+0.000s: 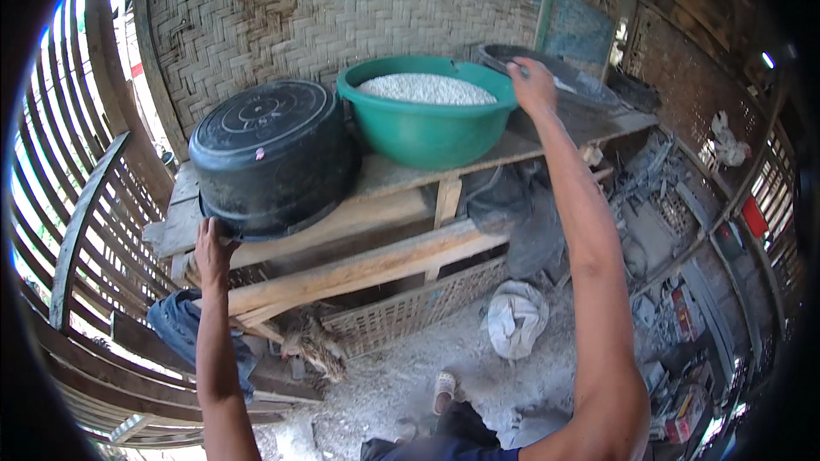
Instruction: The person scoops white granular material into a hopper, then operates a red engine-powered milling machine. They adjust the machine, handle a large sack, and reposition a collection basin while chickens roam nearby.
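A black plastic basin (273, 154) lies upside down on the left of a wooden table. At its lower near rim is my left hand (213, 252), the fingers closed on that edge. Beside it stands a green basin (427, 130), upright, with a heap of white grain-like stuff (425, 89) inside. My right hand (533, 85) is at the green basin's right side, over a shallow black round tray (576, 81). Its fingers are curled, and whether they grip a rim or something small is hidden.
The wooden table (389, 177) stands against a woven wall (282, 17). Below are a wooden beam (367, 266), a woven panel (410, 303) and a white sack (516, 318) on the floor. Blue cloth (175, 324) hangs at left, near slats. Clutter and a white bird (728, 141) are at right.
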`<state>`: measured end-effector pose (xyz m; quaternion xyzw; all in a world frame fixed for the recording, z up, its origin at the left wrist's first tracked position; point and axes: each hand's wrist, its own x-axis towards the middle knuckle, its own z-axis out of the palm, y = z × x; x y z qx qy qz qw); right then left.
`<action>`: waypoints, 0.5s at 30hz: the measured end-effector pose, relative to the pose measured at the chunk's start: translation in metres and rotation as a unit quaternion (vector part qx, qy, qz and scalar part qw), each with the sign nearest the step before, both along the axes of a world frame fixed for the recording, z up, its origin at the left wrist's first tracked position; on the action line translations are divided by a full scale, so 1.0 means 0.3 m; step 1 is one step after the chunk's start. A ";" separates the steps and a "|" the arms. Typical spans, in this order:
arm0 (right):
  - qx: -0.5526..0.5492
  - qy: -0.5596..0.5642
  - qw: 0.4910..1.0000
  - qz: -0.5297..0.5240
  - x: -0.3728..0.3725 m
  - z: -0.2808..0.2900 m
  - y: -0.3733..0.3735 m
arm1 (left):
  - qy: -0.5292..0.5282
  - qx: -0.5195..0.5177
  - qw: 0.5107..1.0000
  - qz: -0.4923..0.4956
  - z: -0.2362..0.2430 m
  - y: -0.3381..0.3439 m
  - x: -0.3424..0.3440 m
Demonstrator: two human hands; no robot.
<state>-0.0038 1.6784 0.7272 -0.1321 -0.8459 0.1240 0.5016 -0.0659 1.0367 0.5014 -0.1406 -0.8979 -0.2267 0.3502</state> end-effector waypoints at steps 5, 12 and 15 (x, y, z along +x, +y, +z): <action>0.119 -0.173 0.962 -0.175 -0.206 0.058 0.690 | -0.006 -0.003 0.999 0.046 -0.024 -0.009 -0.037; 0.128 -0.331 0.920 -0.163 -0.358 -0.062 1.427 | -0.040 -0.012 0.997 0.066 0.013 0.024 -0.017; 0.107 -0.346 0.920 -0.149 -0.376 -0.157 1.501 | -0.012 -0.025 0.997 0.073 0.041 0.056 -0.011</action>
